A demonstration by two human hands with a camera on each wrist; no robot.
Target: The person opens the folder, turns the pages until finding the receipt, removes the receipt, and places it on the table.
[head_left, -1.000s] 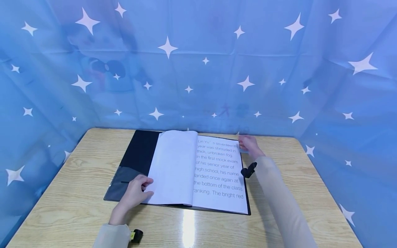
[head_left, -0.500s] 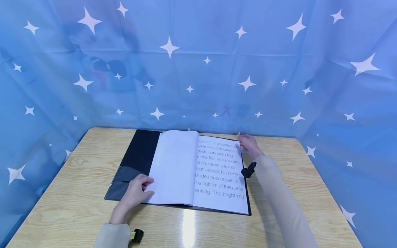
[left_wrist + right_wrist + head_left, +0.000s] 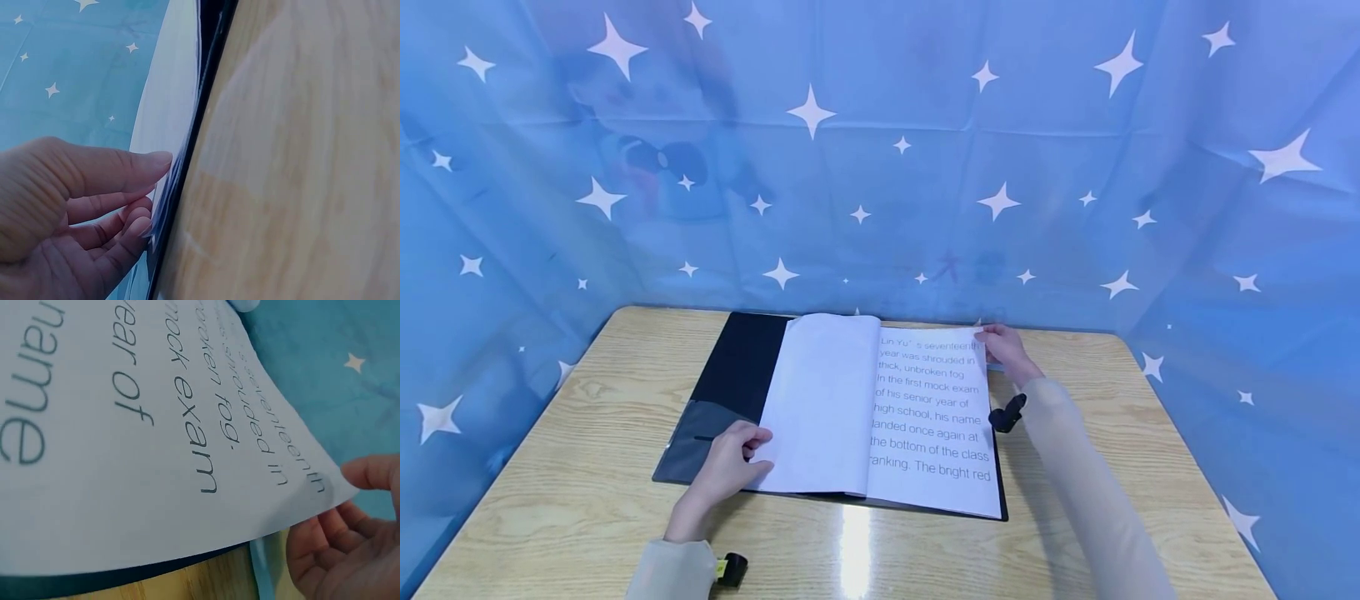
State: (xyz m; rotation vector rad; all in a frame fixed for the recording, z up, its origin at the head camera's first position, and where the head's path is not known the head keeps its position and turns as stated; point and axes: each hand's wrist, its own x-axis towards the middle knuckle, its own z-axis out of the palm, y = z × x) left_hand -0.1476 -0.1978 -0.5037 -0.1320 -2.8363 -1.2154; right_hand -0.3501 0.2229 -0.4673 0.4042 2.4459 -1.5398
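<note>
A black folder [image 3: 739, 358] lies spread on the table with a stack of paper in it. Its left-hand page [image 3: 820, 400] is blank; large printed English text covers the right-hand page [image 3: 928, 417]. My left hand [image 3: 730, 462] holds the lower left edge of the turned pages, thumb on top and fingers curled beneath, as the left wrist view shows at the paper edge [image 3: 165, 119]. With thumb and fingers, my right hand [image 3: 1006, 352] pinches the top right corner of the printed page. In the right wrist view that corner is raised off the folder.
The wooden table [image 3: 587, 517] extends around the folder on all sides. A blue curtain [image 3: 880, 167] with white stars hangs right behind the table and along both sides. A grey pocket [image 3: 692, 450] covers the folder's lower left inside.
My right hand has shifted slightly right, and the corner of the printed page has lifted with its fingers. The left hand has stayed at the left pages.
</note>
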